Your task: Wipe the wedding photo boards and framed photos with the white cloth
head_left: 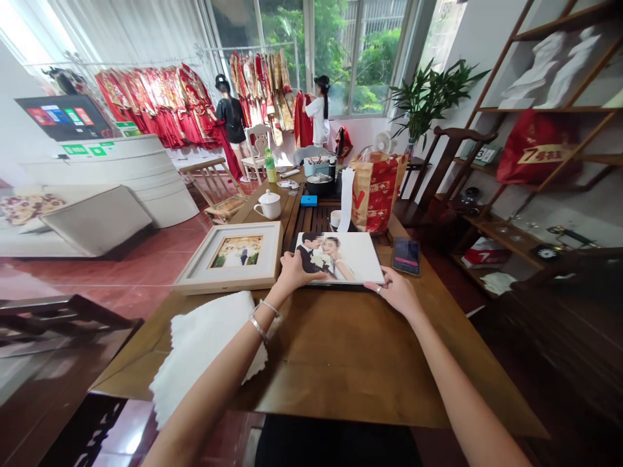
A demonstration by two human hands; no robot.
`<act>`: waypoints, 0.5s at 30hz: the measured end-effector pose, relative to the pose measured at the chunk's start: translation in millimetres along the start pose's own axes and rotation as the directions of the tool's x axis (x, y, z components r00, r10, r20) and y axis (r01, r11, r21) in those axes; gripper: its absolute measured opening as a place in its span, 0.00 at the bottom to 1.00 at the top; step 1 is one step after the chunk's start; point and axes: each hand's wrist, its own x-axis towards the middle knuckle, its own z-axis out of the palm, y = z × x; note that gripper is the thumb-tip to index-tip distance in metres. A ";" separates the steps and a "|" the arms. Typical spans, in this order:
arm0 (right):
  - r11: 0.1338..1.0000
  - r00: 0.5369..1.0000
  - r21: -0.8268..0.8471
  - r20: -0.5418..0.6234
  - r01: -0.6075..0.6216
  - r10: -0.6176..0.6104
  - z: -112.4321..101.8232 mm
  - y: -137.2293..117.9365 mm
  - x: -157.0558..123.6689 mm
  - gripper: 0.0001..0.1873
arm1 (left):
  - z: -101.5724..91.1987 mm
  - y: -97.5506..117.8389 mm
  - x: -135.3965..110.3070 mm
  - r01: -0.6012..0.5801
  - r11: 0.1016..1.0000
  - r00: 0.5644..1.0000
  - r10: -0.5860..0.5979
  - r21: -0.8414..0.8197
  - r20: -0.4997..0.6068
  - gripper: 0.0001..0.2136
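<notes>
A wedding photo album point(348, 254) lies flat on the wooden table point(341, 350), its cover showing a couple. My left hand point(293, 271) grips its near left edge, fingers curled over the cover. My right hand point(396, 290) holds the near right corner, thumb on top. Bracelets circle my left wrist. A framed photo point(233, 254) with a pale mount lies just left of the album. A white cloth point(207, 347) is spread under my left forearm at the table's left edge.
A phone point(406, 255) lies right of the album. Behind stand a red gift bag point(377, 191), a white teapot point(269, 204), a green bottle point(270, 165) and a tea tray. Two people stand by racks of red garments. Wooden shelves line the right wall.
</notes>
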 end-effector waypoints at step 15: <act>0.994 0.987 -0.070 -0.127 0.085 -0.094 -9.1 -5.2 -5.7 0.32 | -155.1 -82.5 6.5 0.342 0.923 0.884 -0.252 0.178 -0.393 0.15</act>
